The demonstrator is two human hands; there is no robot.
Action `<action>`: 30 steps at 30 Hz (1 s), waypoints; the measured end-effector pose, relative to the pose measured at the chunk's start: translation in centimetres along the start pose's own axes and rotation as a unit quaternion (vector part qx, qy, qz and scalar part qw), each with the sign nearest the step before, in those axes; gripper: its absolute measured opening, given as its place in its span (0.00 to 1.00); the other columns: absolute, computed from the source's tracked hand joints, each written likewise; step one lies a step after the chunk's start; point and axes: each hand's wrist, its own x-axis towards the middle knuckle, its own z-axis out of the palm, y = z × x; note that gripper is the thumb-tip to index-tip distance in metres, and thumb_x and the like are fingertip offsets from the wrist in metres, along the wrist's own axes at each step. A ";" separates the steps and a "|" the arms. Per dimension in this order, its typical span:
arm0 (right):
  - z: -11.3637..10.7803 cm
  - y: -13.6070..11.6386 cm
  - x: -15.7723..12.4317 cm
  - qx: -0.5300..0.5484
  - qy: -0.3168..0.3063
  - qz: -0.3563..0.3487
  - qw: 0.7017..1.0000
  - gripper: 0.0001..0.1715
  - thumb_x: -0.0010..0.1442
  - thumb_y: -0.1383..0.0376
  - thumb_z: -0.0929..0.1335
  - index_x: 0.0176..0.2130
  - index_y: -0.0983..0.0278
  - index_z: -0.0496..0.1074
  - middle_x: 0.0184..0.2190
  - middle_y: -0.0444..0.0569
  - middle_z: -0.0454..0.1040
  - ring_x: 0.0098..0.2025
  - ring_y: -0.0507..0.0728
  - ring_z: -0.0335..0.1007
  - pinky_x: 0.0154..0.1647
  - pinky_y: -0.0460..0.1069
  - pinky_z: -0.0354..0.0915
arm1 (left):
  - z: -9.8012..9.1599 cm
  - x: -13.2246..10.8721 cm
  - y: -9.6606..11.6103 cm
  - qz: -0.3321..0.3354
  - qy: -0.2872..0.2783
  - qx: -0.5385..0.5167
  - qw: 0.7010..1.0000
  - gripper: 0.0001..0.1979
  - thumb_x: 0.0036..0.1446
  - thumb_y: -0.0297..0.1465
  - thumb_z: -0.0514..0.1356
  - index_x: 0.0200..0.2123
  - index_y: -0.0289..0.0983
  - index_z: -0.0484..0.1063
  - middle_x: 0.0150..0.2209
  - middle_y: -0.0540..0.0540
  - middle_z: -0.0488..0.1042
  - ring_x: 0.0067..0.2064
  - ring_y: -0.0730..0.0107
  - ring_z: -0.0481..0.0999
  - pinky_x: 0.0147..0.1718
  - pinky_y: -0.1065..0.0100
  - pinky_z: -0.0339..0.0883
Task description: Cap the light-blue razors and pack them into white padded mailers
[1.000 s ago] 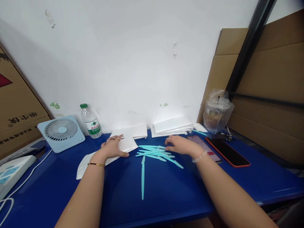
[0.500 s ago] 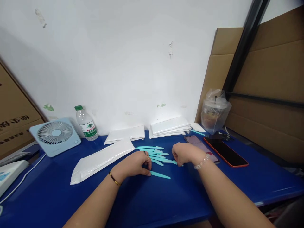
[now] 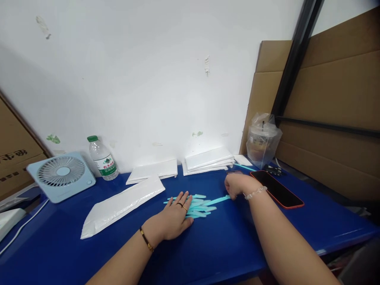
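Turquoise sticks (image 3: 199, 206): heaped loosely in a low pile on the blue table (image 3: 225, 245), mostly pointing between 9 and 3 o'clock; the pile is the clock's centre here, and the white wall (image 3: 142, 79) is 12.
Left hand (image 3: 175, 218): at 8 o'clock, palm down, fingers spread flat over the near end of the pile, touching it.
Right hand (image 3: 238, 186): at 2 o'clock, fingers curled in, the tip of one outlying stick (image 3: 219, 200) at its fingertips; whether they pinch it I cannot tell.
Long white packet (image 3: 120, 209): at 9 o'clock, lying aslant, its upper end against the white packets (image 3: 151, 170) at 10.
White stack (image 3: 208, 159): just past 12, several packets laid unevenly near the wall.
Bottle (image 3: 103, 162): at 10, green cap; its label shows 农夫山 in red, the rest curving out of sight, and 饮用 in white on green below.
Fan (image 3: 63, 172): between 9 and 10, pale blue, any marking too faint to read.
Red-edged phone (image 3: 277, 190): near 3, screen dark.
Bagged cup (image 3: 258, 149): between 1 and 2, brown drink inside, print blurred.
Cardboard box (image 3: 16, 146): beyond the fan, black characters cut by the frame, unreadable.
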 end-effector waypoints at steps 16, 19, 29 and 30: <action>-0.1 1.7 -0.1 0.194 0.137 -0.158 0.958 0.04 0.43 0.67 0.69 0.26 0.65 0.71 0.23 0.43 0.71 0.26 0.52 0.64 0.26 0.44 0.58 | 0.9 -0.4 4.5 0.009 0.089 0.054 0.995 0.27 0.59 0.39 0.49 0.61 0.43 0.55 0.61 0.41 0.58 0.61 0.51 0.56 0.56 0.50 0.51; 0.8 -1.3 0.9 0.198 0.145 -0.216 0.945 0.03 0.45 0.68 0.69 0.27 0.65 0.72 0.22 0.43 0.70 0.25 0.51 0.64 0.25 0.44 0.57 | -0.4 0.3 3.8 -0.008 0.211 0.023 0.977 0.22 0.58 0.42 0.53 0.54 0.42 0.66 0.50 0.39 0.70 0.52 0.50 0.65 0.50 0.52 0.56; 2.4 -3.0 2.7 0.227 0.118 -0.263 0.930 0.03 0.46 0.68 0.70 0.27 0.66 0.73 0.22 0.44 0.72 0.25 0.51 0.66 0.25 0.43 0.59 | -1.1 3.3 -3.2 0.076 0.365 -0.104 0.922 0.07 0.51 0.31 0.61 0.22 0.42 0.74 0.22 0.47 0.71 0.27 0.63 0.70 0.31 0.67 0.62; 2.4 -2.6 2.9 0.233 0.104 -0.249 0.934 0.04 0.46 0.67 0.70 0.27 0.66 0.73 0.22 0.44 0.72 0.25 0.51 0.67 0.25 0.43 0.59 | -1.1 3.4 -3.6 0.081 0.369 -0.110 0.919 0.06 0.50 0.31 0.62 0.21 0.42 0.74 0.22 0.47 0.71 0.27 0.63 0.71 0.30 0.67 0.62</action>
